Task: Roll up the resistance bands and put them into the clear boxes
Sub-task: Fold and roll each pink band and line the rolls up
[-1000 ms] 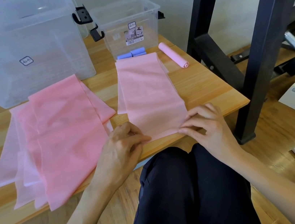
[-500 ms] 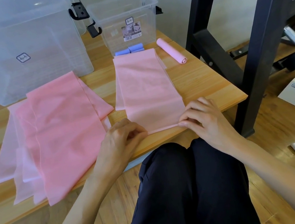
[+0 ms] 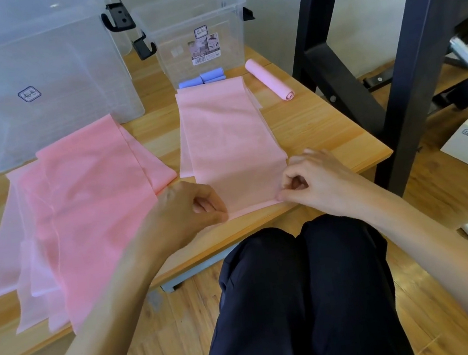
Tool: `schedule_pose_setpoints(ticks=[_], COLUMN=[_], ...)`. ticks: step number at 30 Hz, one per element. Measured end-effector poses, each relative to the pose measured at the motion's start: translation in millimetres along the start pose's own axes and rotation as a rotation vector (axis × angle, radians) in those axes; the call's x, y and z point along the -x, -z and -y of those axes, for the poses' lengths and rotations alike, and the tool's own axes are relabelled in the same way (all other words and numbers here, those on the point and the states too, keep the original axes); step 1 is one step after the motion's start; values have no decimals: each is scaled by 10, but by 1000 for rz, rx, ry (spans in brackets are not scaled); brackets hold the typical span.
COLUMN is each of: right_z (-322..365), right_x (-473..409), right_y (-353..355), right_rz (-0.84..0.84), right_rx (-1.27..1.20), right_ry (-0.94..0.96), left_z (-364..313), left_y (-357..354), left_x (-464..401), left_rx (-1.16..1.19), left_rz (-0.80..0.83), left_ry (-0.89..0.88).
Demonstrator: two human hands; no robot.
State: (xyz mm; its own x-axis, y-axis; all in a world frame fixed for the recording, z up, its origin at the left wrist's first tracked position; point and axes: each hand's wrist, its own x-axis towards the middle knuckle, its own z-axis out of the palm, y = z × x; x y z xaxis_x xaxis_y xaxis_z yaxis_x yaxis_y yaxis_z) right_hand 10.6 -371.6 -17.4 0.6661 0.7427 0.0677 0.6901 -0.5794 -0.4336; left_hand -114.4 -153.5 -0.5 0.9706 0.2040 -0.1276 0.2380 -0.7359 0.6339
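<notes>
The wooden table [image 3: 325,131] carries two clear boxes [image 3: 32,79] [image 3: 197,32], a flat pink band [image 3: 228,148], a band pile [image 3: 82,216], a pink roll [image 3: 270,82] and blue rolls [image 3: 202,78].

light: bright, soft daylight | shadows: faint | glare: none | focus: slightly soft | edges: wide-angle curvature

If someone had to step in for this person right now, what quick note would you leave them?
Left hand and right hand: both pinch the near edge of the flat pink band at the table's front, roll just starting.
Done: one pink roll lies beside the small clear box; blue rolls sit at the front of that box, inside or outside I cannot tell.
Left: roll this band, then the pink pile on the left by the large clear box, and box the rolls.
</notes>
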Motion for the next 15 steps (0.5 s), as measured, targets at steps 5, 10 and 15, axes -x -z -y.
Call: schedule_pose_setpoints(ticks=[5, 10, 15], right_z=[-31, -1, 19], right_x=[55, 60, 95], right_y=[-18, -14, -78], right_rz=[-24, -38, -190], right_rx=[-13, -69, -115], right_ry=[29, -3, -32], left_z=[7, 17, 13], left_y=[-95, -129, -189], left_x=[105, 187, 220], left_rx=[-23, -124, -253], left_rz=[-74, -111, -220], left_ry=[-88, -145, -227])
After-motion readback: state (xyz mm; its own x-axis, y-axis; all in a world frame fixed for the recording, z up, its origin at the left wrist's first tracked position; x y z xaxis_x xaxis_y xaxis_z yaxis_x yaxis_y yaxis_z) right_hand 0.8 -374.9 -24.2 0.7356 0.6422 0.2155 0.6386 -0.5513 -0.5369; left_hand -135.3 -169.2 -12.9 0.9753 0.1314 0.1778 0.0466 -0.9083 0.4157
